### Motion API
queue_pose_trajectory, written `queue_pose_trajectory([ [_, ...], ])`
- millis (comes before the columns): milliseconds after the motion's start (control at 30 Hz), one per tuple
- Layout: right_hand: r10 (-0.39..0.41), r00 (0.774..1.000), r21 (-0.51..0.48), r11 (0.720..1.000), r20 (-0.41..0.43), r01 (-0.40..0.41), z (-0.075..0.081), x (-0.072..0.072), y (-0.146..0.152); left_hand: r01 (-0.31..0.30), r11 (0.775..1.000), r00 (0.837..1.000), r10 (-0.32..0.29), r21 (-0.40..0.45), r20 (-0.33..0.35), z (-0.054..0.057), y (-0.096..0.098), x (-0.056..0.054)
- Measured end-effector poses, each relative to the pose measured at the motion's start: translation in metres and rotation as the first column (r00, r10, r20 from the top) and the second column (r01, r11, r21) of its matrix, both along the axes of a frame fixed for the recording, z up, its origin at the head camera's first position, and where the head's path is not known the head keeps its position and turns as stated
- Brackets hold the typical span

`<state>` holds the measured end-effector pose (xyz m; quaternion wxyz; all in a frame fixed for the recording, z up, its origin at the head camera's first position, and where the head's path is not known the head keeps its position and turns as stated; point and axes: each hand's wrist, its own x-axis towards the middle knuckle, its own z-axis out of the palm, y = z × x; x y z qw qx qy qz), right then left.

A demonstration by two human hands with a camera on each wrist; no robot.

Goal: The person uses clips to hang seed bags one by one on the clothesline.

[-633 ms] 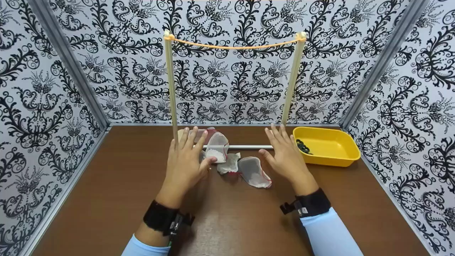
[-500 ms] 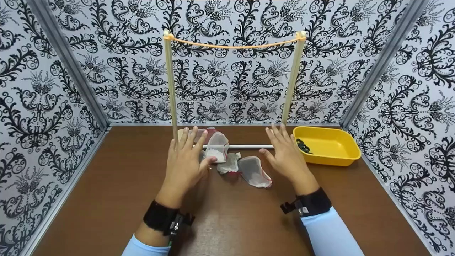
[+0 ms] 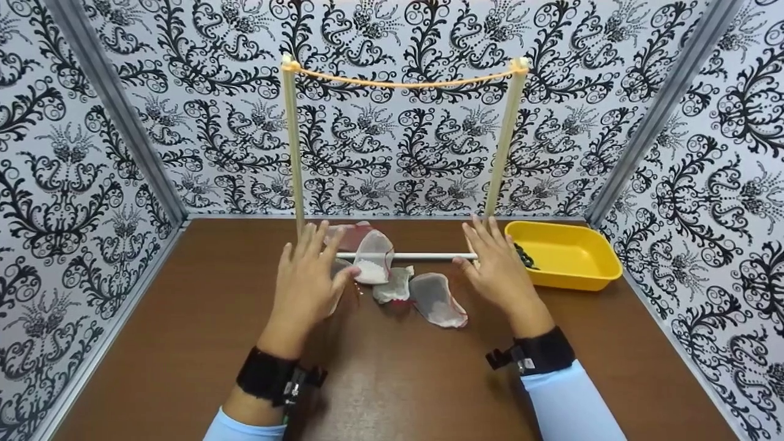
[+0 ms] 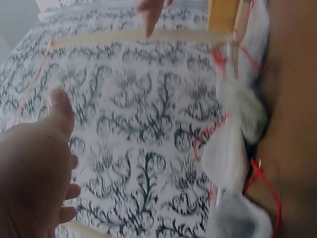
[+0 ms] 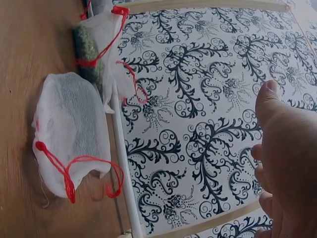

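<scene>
My left hand and right hand are straight-fingered, holding nothing; the white-filled bag lies at my left's two o'clock, nearer it, long axis twelve-to-six.

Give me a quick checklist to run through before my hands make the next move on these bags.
1. Hands free: ok. The left hand and right hand hold nothing.
2. Cord tied across the posts: ok. The cord spans both posts, though it sags.
3. Bags spread apart: not ok. The bags lie bunched, some overlapping the rod.
4. Tray close by: ok. The tray sits beside the right hand, with dark pieces at its near-hand end.
5. Bags drawn shut: cannot tell. Red strings show, but not whether every mouth is closed.
</scene>
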<state>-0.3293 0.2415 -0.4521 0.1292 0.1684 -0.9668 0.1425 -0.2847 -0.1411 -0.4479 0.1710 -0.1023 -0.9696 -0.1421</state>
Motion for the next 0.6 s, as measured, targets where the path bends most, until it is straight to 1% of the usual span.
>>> queue_pose_trajectory([
  [100,-0.015,1.000,-0.029,0.999,0.020,0.016,-0.001,0.000,0.006,-0.040,0.999,0.999,0.040,0.015,0.026,-0.008,-0.017,-0.009],
  [167,-0.024,0.999,-0.053,0.998,0.030,0.026,-0.002,-0.002,0.009,-0.081,0.996,0.995,0.080,0.022,0.053,-0.018,-0.034,-0.015],
  [233,-0.042,0.998,-0.070,0.997,0.047,0.045,-0.003,-0.004,0.013,-0.118,0.993,0.988,0.115,0.030,0.106,-0.028,-0.050,-0.020],
  [333,-0.068,0.995,-0.086,0.994,0.075,0.075,-0.006,-0.007,0.022,-0.157,0.987,0.969,0.147,0.039,0.197,-0.045,-0.065,-0.025],
  [400,-0.084,0.992,-0.092,0.992,0.092,0.092,-0.009,-0.009,0.029,-0.175,0.983,0.958,0.157,0.056,0.238,-0.055,-0.070,-0.028],
  [467,-0.094,0.992,-0.095,0.990,0.090,0.103,-0.012,-0.012,0.036,-0.188,0.980,0.950,0.166,0.060,0.264,-0.063,-0.071,-0.031],
  [600,-0.111,0.992,-0.085,0.990,0.062,0.116,-0.015,-0.018,0.051,-0.214,0.975,0.936,0.188,0.056,0.296,-0.073,-0.069,-0.034],
])
